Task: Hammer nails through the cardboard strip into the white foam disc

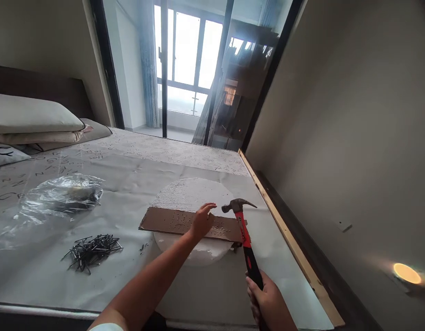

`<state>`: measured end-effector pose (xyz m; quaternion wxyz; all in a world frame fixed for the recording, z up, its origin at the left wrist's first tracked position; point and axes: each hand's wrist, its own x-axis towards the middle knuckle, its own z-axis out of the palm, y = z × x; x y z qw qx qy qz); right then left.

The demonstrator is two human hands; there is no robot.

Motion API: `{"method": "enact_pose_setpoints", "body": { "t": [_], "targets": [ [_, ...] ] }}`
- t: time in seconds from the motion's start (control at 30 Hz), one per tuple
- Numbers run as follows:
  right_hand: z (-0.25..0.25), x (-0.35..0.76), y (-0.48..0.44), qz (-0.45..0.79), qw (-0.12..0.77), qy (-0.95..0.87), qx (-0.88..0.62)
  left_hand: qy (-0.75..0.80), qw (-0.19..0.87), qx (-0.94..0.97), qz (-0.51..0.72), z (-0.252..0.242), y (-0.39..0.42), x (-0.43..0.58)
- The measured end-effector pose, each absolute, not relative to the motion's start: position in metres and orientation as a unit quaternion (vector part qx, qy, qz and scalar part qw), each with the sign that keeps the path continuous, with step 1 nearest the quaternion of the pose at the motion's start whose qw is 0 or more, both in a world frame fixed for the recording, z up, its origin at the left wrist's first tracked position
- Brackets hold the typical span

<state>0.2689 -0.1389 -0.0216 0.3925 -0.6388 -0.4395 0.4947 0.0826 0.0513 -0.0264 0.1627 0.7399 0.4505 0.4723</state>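
Observation:
My right hand [266, 299] is wrapped round the black-and-red handle of a claw hammer [245, 234]. The hammer's head is raised, just right of my left hand [202, 220]. That hand is over a brown board [166, 220], fingers stretched out and apart, with no held object visible; whether it touches the board I cannot tell. Rows of small holes or nail points dot the board. It lies across a round white slab [195, 191] with a rough, chipped surface. To the left, a heap of dark nails [94, 250] rests on the white sheet.
A clear plastic bag [60, 197] with dark contents lies on the sheet [129, 179] covering the mattress. Pillows [33, 115] are stacked at far left. A wooden strip [284, 225] runs along the right edge beside the wall. Glass sliding doors stand behind.

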Motion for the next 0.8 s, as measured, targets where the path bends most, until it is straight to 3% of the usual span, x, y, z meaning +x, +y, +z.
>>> {"method": "enact_pose_setpoints", "body": {
  "t": [0.17, 0.23, 0.33, 0.4, 0.57, 0.63, 0.7, 0.8],
  "targets": [
    [-0.045, 0.253, -0.132, 0.563, 0.436, -0.379, -0.591, 0.56, 0.086, 0.791, 0.231, 0.005, 0.079, 0.017],
    [-0.052, 0.256, -0.131, 0.567, 0.433, -0.377, -0.591, 0.566, 0.077, 0.797, 0.197, 0.009, 0.081, 0.001],
    [-0.055, 0.26, -0.13, 0.573, 0.427, -0.382, -0.586, 0.537, 0.12, 0.797, 0.248, 0.003, 0.059, 0.002],
    [-0.054, 0.261, -0.13, 0.587, 0.42, -0.392, -0.571, 0.524, 0.205, 0.773, 0.293, -0.007, 0.03, 0.017],
    [-0.047, 0.251, -0.135, 0.649, 0.407, -0.411, -0.494, 0.503, 0.55, 0.578, 0.332, -0.031, -0.045, 0.069],
    [-0.047, 0.243, -0.137, 0.672, 0.4, -0.407, -0.471, 0.48, 0.641, 0.499, 0.331, -0.033, -0.062, 0.087],
    [-0.049, 0.231, -0.136, 0.683, 0.397, -0.414, -0.453, 0.474, 0.665, 0.452, 0.359, -0.032, -0.07, 0.101],
    [-0.05, 0.209, -0.13, 0.68, 0.394, -0.427, -0.448, 0.535, 0.581, 0.433, 0.435, -0.032, -0.07, 0.113]
  ]
}}
